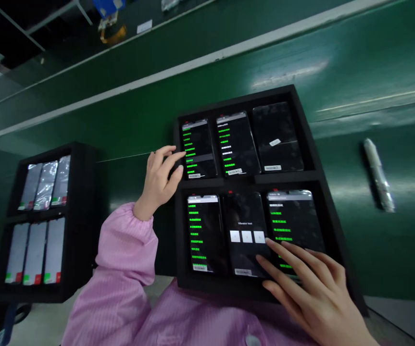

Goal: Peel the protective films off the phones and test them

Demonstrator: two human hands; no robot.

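We look through a single head-worn camera, set above the wearer's pink smock [196, 322] and facing forward and steeply down over the green workbench [131, 113]. The left hand [158, 180] and right hand [311, 283] enter from below, as the wearer sees them. A black phone tray [286, 177] lies close under the lens, right of centre, while a second phone tray [81, 211] sits farther off at left. We face the bench aslant (its pale strip [243, 50] climbs toward the right), and our view reaches a metal rack [51, 18] at upper left.
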